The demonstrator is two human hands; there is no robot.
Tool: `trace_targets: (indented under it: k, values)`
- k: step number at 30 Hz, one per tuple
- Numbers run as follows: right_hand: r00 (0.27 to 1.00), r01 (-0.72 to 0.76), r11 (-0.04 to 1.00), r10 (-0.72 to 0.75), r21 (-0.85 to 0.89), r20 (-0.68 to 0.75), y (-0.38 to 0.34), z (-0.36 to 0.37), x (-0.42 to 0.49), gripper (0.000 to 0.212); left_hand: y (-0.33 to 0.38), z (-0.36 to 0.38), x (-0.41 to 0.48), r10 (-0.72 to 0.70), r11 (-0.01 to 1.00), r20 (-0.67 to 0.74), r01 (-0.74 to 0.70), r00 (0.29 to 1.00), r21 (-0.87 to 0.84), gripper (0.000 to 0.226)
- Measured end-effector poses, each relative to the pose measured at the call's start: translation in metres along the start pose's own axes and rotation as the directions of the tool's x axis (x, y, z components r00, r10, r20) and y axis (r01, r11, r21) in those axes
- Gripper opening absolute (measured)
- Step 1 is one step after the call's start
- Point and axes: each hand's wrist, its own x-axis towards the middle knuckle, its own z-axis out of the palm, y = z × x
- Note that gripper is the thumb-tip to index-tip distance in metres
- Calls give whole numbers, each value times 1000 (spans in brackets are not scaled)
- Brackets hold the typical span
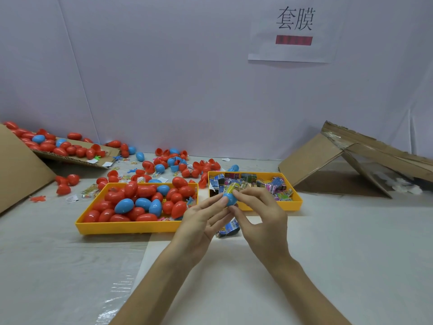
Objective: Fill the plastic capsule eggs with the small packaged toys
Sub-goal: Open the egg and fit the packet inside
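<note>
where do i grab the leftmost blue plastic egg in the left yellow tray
Come from above and pinch the leftmost blue plastic egg across its rounded middle: it lies on its side atop red plastic eggs, upper face bare.

Your left hand [201,221] and right hand [260,219] meet mid-frame, both pinching a blue egg [230,200] between thumb and fingertips. A yellow packet [232,187] sticks out of its top. A spare packet [228,229] shows just under your fingers; whether it lies on the table [328,254] or in your left hand is unclear.

From your hands, at 10 o'clock, a left tray [131,227] holds red and blue eggs [140,202]. At 1 o'clock a right tray [294,204] holds toys [264,184]. Loose eggs [164,160] scatter at 11. A flap [70,153] at 10 carries more, folded cardboard [351,160] lies at 2, and a sign [293,31] hangs at 12.
</note>
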Motion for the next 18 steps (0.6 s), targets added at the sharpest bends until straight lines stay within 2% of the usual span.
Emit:
trace_targets:
  k: [10,14,18]
  values:
    - [1000,22,1000,-23,-15,-17,-2,1,-2,33,0,0,0,-24,1000,-10,24,1000,-3,47]
    - [998,-14,1000,14,10,-67,-3,2,-2,30,-2,0,0,-56,997,33,57,998,-60,35]
    - [997,-13,1000,14,18,-79,1,3,-4,25,-3,0,-1,-54,999,69,54,996,6,33]
